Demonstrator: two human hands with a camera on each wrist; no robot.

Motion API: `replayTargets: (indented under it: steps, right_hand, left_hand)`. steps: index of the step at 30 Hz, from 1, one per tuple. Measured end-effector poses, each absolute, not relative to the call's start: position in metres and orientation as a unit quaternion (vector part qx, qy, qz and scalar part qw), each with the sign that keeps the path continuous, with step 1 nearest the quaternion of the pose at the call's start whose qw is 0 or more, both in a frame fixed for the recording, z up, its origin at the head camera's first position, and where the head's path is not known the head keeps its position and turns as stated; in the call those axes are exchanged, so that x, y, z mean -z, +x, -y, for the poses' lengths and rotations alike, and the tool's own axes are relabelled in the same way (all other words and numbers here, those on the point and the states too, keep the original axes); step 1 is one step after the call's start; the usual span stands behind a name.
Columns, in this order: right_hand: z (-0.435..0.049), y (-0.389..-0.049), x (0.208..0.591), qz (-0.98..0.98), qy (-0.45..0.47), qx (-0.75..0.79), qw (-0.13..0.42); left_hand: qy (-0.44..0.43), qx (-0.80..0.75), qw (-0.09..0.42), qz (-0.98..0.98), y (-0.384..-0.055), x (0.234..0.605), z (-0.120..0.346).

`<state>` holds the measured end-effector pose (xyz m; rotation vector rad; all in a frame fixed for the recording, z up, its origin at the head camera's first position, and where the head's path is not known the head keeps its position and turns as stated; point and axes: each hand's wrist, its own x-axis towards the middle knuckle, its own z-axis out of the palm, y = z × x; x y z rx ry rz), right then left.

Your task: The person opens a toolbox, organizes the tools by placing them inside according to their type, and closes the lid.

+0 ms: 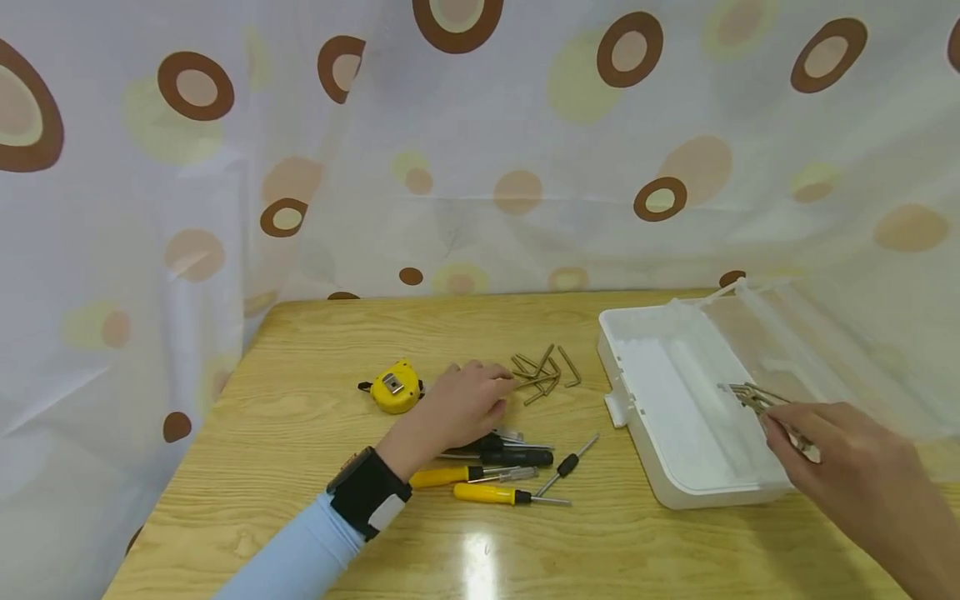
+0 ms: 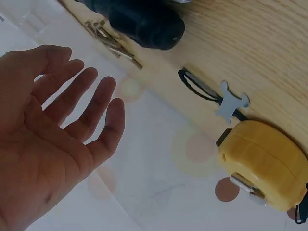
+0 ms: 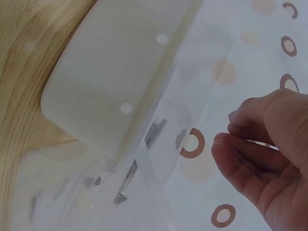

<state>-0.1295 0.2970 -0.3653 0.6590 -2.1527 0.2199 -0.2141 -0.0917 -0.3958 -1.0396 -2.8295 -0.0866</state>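
In the head view my right hand (image 1: 847, 458) grips a bundle of brass-coloured L-shaped hex keys (image 1: 757, 398) over the right side of a white plastic box (image 1: 641, 417). The right wrist view shows that thumb and fingers pinched together, the keys mostly hidden. My left hand (image 1: 465, 404) reaches over the screwdrivers, its fingertips beside a loose pile of hex keys (image 1: 542, 375); I cannot tell whether they touch. The left wrist view shows its fingers loosely bent and apart, with nothing in the palm.
The box's clear lid (image 1: 817, 350) is swung back to the right. A yellow tape measure (image 1: 396, 387) lies left of my left hand. Several screwdrivers, including a yellow-handled screwdriver (image 1: 487, 494) and a small black one (image 1: 568, 465), lie on the wooden table (image 1: 315, 500). A patterned curtain (image 1: 480, 242) hangs behind.
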Motion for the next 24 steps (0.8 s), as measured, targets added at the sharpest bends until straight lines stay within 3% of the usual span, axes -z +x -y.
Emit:
replayTargets:
  steps: [3, 10, 24]
  right_hand:
    - [-0.294, -0.129, 0.365, 0.857, 0.271, -0.084, 0.431]
    - [-0.287, -0.126, 0.364, 0.853, 0.280, -0.084, 0.433]
    - [-0.280, -0.127, 0.363, 0.839, 0.289, -0.107, 0.448]
  left_hand:
    - [-0.337, 0.014, 0.012, 0.941, -0.222, 0.405, 0.086]
    - [-0.332, -0.030, -0.023, 0.942, -0.229, 0.414, 0.077]
    - [-0.357, 0.046, 0.001, 0.933, -0.217, 0.406, 0.084]
